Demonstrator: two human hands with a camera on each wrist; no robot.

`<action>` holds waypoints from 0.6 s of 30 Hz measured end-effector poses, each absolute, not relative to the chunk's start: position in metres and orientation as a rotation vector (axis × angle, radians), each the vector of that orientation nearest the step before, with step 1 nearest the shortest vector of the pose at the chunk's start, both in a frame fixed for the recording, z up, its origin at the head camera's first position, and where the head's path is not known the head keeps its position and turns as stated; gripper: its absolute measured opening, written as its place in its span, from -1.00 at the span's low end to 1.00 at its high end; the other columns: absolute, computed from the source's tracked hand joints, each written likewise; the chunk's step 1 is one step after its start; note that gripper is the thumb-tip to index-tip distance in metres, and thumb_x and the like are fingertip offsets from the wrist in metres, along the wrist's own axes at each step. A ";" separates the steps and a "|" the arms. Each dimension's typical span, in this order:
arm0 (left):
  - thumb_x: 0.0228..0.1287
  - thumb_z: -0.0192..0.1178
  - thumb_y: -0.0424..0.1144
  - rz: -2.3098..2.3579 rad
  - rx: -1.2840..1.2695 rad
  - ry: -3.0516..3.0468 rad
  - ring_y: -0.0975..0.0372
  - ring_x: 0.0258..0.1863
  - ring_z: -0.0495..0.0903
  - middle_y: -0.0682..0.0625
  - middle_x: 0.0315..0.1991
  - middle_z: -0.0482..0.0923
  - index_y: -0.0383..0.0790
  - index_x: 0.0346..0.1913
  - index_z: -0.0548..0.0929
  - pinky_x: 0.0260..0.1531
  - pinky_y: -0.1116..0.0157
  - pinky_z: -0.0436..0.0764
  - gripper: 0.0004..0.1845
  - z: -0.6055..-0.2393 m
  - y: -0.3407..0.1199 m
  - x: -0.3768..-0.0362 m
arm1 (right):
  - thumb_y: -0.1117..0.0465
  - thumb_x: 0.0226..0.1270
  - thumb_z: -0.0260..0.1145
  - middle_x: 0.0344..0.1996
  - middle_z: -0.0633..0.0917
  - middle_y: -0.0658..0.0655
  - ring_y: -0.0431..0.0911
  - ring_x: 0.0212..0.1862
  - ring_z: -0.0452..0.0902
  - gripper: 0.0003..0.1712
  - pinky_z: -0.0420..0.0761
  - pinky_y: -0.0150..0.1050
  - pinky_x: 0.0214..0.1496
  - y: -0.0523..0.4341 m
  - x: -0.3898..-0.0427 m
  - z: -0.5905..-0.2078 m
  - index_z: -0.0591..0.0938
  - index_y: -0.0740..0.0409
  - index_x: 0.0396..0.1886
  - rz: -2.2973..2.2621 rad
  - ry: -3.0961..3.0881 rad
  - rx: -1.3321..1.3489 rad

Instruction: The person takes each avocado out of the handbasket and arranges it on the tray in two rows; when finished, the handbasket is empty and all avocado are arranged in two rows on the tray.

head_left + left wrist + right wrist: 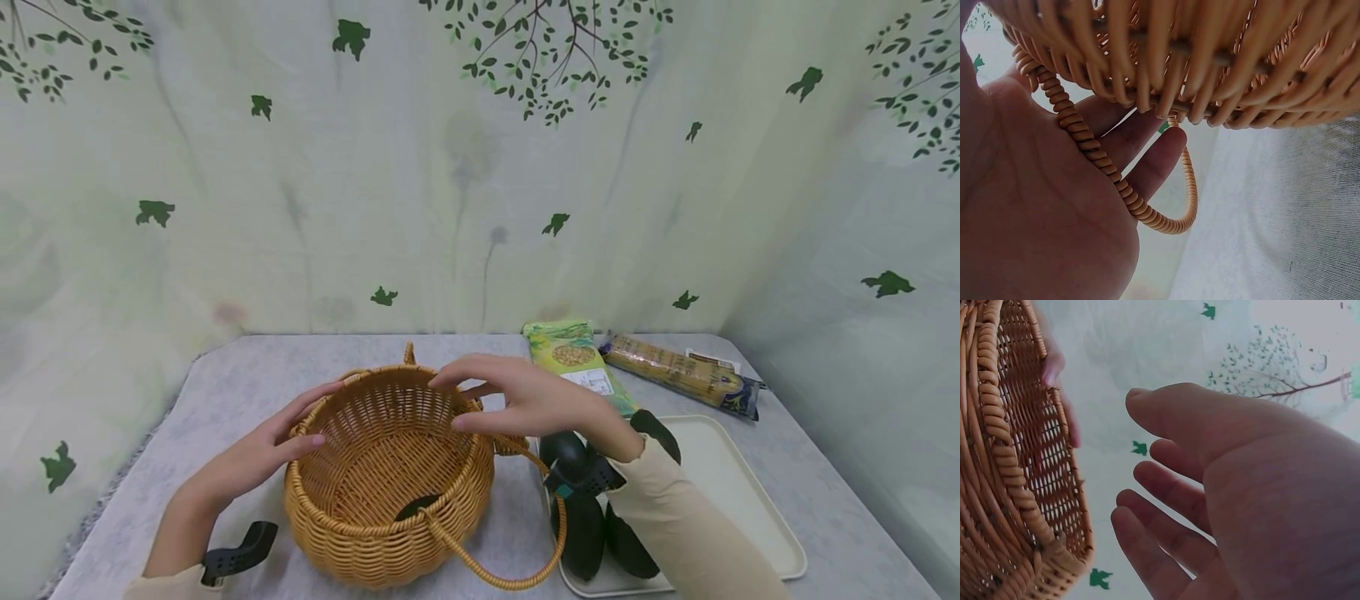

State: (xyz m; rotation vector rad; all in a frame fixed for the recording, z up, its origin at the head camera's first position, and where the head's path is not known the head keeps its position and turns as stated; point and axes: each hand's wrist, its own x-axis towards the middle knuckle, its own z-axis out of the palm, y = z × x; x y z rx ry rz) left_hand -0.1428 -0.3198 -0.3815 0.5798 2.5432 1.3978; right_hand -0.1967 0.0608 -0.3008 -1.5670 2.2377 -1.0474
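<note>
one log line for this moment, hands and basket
left hand: open, on wicker basket rim | right hand: open above far rim, holds nothing | tray: dark vegetables

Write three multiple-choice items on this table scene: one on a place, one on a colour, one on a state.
1. Where do the dark avocados lie?
A. on the cream tray
B. on the bare table top
C. on the green packet

2. What colour is the woven basket?
A. white
B. golden tan
C. blue

3. How is the right hand?
A. a fist
B. gripping the tray
C. open, fingers spread over the basket rim

Answers: 1 A, they lie on the tray's left part; 2 B, tan wicker; 3 C, the fingers are straight and hold nothing.
</note>
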 end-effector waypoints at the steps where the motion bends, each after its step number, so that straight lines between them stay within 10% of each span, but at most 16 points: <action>1: 0.61 0.01 -0.21 1.399 0.581 2.542 -0.33 0.53 0.03 -0.21 0.64 -0.06 0.23 0.64 0.07 0.17 -0.34 0.40 -0.32 -0.382 -0.320 -0.143 | 0.12 0.52 0.32 0.35 0.55 0.03 -0.16 0.32 0.50 -0.47 0.57 -0.18 0.30 0.057 -0.198 -0.301 0.50 0.03 0.42 -1.044 2.235 -1.566; 18: 0.62 0.00 -0.23 1.402 0.599 2.549 -0.38 0.51 0.06 -0.26 0.63 -0.06 0.19 0.65 0.06 0.16 -0.37 0.41 -0.32 -0.384 -0.319 -0.144 | 0.06 0.50 0.35 0.35 0.56 0.04 -0.22 0.31 0.49 -0.44 0.58 -0.22 0.27 0.013 -0.209 -0.313 0.50 0.05 0.41 -0.953 2.184 -1.534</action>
